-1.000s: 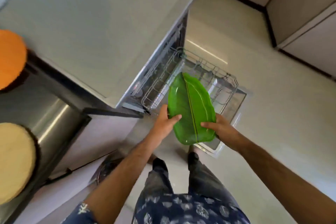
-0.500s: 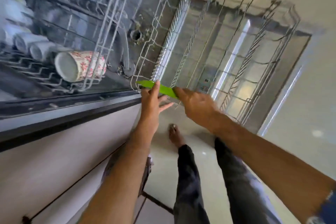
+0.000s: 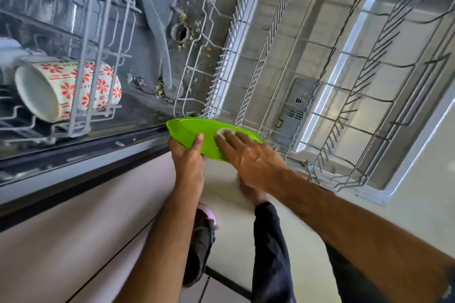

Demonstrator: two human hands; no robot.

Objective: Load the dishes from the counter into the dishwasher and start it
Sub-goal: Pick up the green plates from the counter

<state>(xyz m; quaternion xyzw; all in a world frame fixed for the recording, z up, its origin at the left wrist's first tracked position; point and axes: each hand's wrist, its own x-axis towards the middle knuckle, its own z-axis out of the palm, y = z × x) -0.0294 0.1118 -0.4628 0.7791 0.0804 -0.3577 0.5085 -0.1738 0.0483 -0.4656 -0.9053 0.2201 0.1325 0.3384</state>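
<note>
Green plate (image 3: 194,130) between hands, left hand (image 3: 188,157) gripping its edge; right hand (image 3: 248,155) spread flat on it

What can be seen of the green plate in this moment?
The green plate is a bright, glossy, elongated dish, plastic by its look, with a raised rim. It is held nearly flat, above the near corner of the pulled-out lower rack. The left hand grips its near edge, thumb on top; the right hand lies with straight fingers across it.
</note>
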